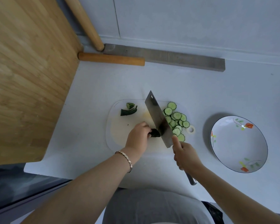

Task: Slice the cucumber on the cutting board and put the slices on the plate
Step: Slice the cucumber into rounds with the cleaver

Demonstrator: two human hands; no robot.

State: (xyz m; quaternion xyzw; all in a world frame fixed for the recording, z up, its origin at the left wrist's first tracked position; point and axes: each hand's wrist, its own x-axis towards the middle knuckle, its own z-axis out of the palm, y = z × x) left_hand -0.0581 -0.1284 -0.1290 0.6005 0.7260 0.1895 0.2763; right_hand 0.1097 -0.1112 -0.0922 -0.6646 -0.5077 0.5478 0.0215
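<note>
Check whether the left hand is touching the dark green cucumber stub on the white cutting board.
Touching. Head view: left hand pinches the dark green cucumber stub, no gap visible.

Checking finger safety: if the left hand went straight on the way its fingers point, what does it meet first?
The left hand points toward the cucumber stub it holds. Just past that stands the cleaver, so the flat side of its blade likely comes first. Depth is unclear from one view.

You face a pale wall (200, 21) behind a white counter (103, 81); a wooden tabletop (26, 70) stands left, its round legs (86, 21) by a grey strip (176, 60).
</note>
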